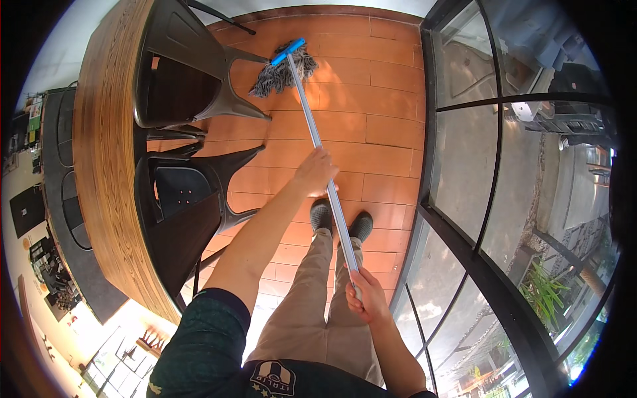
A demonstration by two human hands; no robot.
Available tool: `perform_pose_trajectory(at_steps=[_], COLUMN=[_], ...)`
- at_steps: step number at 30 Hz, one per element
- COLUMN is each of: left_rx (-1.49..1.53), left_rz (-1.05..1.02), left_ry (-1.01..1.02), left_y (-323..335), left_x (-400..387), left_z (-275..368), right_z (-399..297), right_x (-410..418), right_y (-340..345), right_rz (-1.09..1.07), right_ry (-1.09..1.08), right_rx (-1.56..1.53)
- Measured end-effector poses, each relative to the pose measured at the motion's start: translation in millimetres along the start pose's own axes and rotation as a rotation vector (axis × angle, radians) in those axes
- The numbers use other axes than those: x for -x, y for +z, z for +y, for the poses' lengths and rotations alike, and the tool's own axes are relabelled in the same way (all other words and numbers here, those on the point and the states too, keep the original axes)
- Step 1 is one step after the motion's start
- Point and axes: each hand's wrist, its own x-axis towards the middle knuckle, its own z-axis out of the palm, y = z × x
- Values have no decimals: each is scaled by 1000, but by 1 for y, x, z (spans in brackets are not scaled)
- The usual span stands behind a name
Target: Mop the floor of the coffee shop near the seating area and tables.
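A string mop with a metal handle (309,117) slants across the middle of the view. My left hand (316,172) is wrapped around the handle about midway, above my shoes. Lower down, near the handle's end, my right hand (367,294) is closed on it. At the far end, the blue plastic mop clamp (288,51) holds grey, stringy mop strands (281,76), which lie spread on the orange tile floor (343,127). The strands lie beside the foot of a dark metal chair.
Dark metal chairs (186,30) (181,224) stand at the left along a wooden table (107,149), their legs splayed onto the floor. Black-framed glass panels (465,164) run along the right. A low wall edge (318,11) bounds the floor at the far end.
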Motion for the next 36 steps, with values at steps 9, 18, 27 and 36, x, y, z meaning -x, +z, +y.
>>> perform_pose_trajectory(at_steps=[9,18,27,36], left_rx=[300,318,-99,20], left_rz=[-66,-20,-343,-481], left_ry=[174,171,-4,75], left_y=[26,-9,-9,15], left_x=[45,71,-6,22], left_z=[138,164,-3,112], right_z=[31,53,-2,39], right_x=[141,179,9,101], right_y=[-67,-83,6,-55], right_rz=[232,156,35,203], right_ry=[159,130,-18,95], right_rx=[97,183,62,19])
